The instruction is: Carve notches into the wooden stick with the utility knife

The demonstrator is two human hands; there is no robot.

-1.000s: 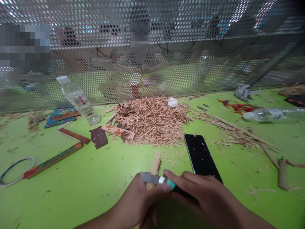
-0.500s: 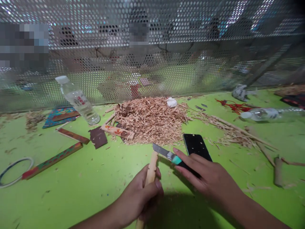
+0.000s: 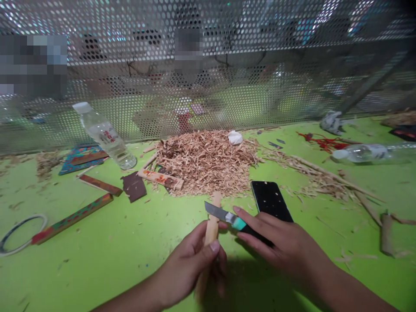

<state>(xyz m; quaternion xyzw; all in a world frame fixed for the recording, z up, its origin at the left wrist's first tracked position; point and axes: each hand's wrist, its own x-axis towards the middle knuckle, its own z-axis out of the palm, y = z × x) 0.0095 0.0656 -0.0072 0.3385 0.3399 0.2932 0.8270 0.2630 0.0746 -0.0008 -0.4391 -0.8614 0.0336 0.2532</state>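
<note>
Left hand clamped round wooden stick, far end jutting past the grip toward shavings pile. Right hand closed on knife, blade across stick, contact unclear. Far left: clear capped bottle. Far right: second bottle, lying sideways. Contents uncertain.

2 bottles (1 lying down), 1 black phone.
</note>
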